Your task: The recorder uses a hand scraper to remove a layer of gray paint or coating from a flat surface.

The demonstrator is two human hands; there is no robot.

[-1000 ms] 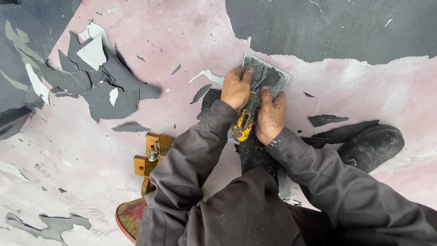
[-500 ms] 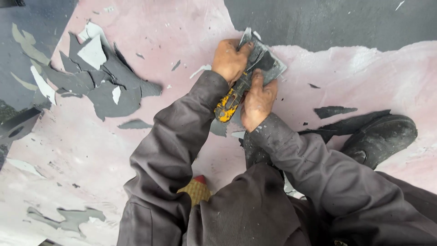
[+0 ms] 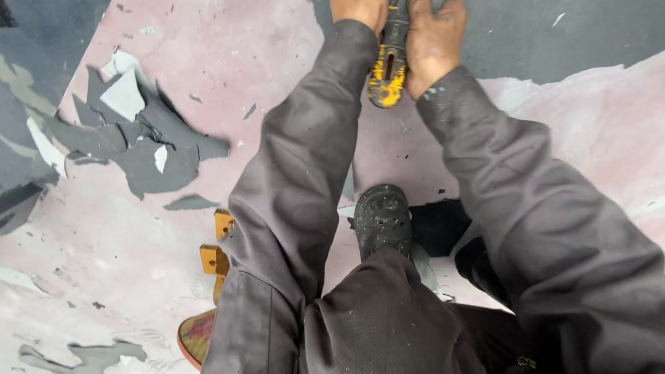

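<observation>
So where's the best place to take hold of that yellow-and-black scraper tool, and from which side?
By the handle of the scraper, probably from both sides at once. It lies lengthwise, pointing away from the person, its yellow butt end nearest them. The left hand and right hand flank it that way now. Its working end is out of view.

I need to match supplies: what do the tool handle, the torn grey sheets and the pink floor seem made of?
Tool handle: likely hard plastic, yellow and black, scuffed. Grey sheets: probably thin vinyl flooring, curled, torn edges. Pink floor: seemingly a matte, mottled hard subfloor, maybe glue-coated.
</observation>
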